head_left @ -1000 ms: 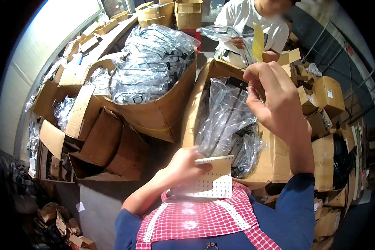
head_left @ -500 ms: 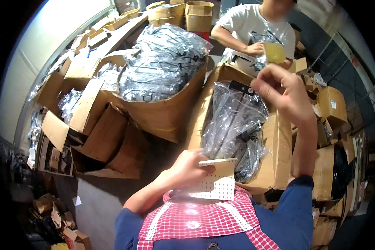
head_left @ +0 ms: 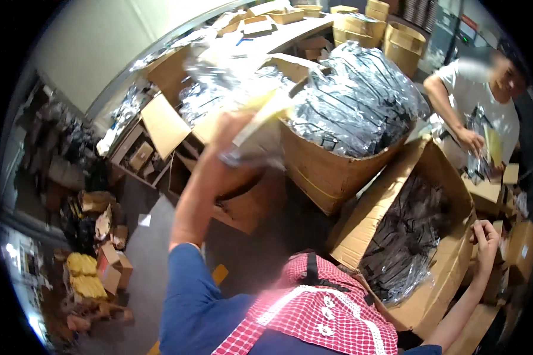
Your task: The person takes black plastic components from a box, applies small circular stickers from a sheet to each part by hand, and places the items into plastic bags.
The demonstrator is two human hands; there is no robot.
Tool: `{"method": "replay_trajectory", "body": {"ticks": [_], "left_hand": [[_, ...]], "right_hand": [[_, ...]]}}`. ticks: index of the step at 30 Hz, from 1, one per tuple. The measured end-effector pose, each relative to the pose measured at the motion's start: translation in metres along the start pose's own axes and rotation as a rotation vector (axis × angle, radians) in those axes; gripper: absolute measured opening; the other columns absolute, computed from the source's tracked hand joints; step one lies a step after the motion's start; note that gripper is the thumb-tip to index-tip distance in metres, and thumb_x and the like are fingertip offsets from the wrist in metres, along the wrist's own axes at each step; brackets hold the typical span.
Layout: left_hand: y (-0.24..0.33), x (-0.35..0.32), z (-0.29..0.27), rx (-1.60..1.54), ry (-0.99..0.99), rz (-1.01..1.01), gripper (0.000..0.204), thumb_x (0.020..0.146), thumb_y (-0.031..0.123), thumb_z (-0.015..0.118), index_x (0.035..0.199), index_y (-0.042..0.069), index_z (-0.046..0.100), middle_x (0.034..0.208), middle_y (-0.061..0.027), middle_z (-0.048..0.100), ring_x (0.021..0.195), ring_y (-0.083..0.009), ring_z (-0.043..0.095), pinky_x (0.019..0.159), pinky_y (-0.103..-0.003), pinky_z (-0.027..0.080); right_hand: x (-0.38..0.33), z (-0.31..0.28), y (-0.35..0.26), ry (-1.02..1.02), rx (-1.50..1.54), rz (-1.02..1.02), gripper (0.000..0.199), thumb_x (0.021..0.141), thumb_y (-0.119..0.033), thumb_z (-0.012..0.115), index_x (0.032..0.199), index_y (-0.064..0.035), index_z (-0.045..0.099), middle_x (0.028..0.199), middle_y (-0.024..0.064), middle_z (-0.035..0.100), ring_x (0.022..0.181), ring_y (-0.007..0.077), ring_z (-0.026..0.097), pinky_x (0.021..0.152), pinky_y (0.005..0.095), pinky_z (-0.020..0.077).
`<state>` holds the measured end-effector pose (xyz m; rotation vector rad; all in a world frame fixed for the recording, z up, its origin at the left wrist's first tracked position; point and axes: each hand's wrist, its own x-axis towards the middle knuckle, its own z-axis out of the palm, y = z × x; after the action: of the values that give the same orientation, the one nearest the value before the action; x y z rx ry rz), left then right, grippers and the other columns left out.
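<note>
My left hand (head_left: 231, 130) reaches out over the boxes at the left, smeared by motion, closed on a yellowish sheet of labels (head_left: 269, 115). Beyond it a blurred clear plastic bag (head_left: 216, 71) is above an open carton of bagged goods; whether my hand touches that bag I cannot tell. My right hand (head_left: 485, 238) is at the right wall of a long open carton (head_left: 361, 231), thumb and fingers pinched together; anything between them is too small to make out. Dark items in clear bags (head_left: 405, 236) lie inside this carton.
A big carton (head_left: 331, 177) heaped with bagged dark items (head_left: 361, 97) stands in the middle. Across from me a person (head_left: 479, 106) in a white top holds a clear bag and a yellow sheet. More cartons (head_left: 521, 251) crowd the right; a yellow bundle (head_left: 86, 275) lies low at the left.
My view has turned left. My left hand has swung out leftward with the label sheet. My right hand has left the bagged item and come down to the carton's right wall.
</note>
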<state>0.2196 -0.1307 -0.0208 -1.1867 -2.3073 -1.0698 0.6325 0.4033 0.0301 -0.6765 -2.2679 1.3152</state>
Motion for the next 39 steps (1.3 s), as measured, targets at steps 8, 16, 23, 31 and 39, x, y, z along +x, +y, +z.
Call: {"method": "replay_trajectory", "body": {"ticks": [8, 16, 23, 31, 39], "left_hand": [[-0.268, 0.011, -0.181, 0.361, 0.144, -0.262, 0.036, 0.089, 0.011, 0.062, 0.124, 0.004, 0.063, 0.103, -0.0106, 0.071, 0.082, -0.0193, 0.068, 0.070, -0.028, 0.056], [-0.323, 0.011, -0.199, 0.440, 0.215, -0.162, 0.044, 0.087, 0.009, 0.063, 0.131, 0.005, 0.059, 0.114, -0.0120, 0.068, 0.087, -0.0231, 0.066, 0.078, -0.030, 0.055], [-0.224, -0.015, -0.163, 0.275, 0.249, -0.182, 0.054, 0.086, 0.005, 0.062, 0.140, 0.007, 0.052, 0.124, -0.0126, 0.065, 0.094, -0.0208, 0.065, 0.081, -0.029, 0.054], [0.089, -0.012, 0.005, -0.755, 0.220, -0.686, 0.051, 0.093, 0.027, 0.067, 0.128, -0.007, 0.056, 0.119, -0.0123, 0.063, 0.107, -0.0190, 0.061, 0.093, -0.034, 0.048], [0.194, -0.040, 0.080, -0.807, 0.255, -0.661, 0.042, 0.090, 0.022, 0.070, 0.123, -0.001, 0.059, 0.110, -0.0076, 0.062, 0.102, -0.0186, 0.059, 0.091, -0.035, 0.047]], "right_hand": [[-0.018, -0.041, 0.172, 0.031, 0.052, 0.517, 0.010, 0.087, -0.018, 0.067, 0.084, -0.0089, 0.063, 0.069, -0.0020, 0.058, 0.061, 0.0076, 0.053, 0.054, 0.0247, 0.0419], [-0.109, 0.023, 0.315, -0.237, -0.397, 1.135, 0.059, 0.084, -0.033, 0.072, 0.132, -0.0049, 0.052, 0.108, 0.0188, 0.067, 0.083, 0.0257, 0.066, 0.069, 0.0395, 0.0570], [-0.095, 0.081, 0.379, -0.080, -0.678, 0.991, 0.085, 0.084, -0.026, 0.070, 0.149, 0.0022, 0.022, 0.146, 0.0273, 0.041, 0.131, 0.0342, 0.049, 0.108, 0.0439, 0.0414], [-0.093, 0.045, 0.343, 0.030, -0.808, 0.746, 0.077, 0.082, -0.021, 0.064, 0.142, 0.0032, 0.022, 0.101, 0.0300, 0.066, 0.097, 0.0444, 0.066, 0.086, 0.0530, 0.0508], [-0.074, 0.023, 0.180, 0.336, -0.692, 0.158, 0.040, 0.094, -0.027, 0.058, 0.121, 0.0019, 0.053, 0.074, 0.0253, 0.066, 0.070, 0.0416, 0.068, 0.066, 0.0498, 0.0538]]}}
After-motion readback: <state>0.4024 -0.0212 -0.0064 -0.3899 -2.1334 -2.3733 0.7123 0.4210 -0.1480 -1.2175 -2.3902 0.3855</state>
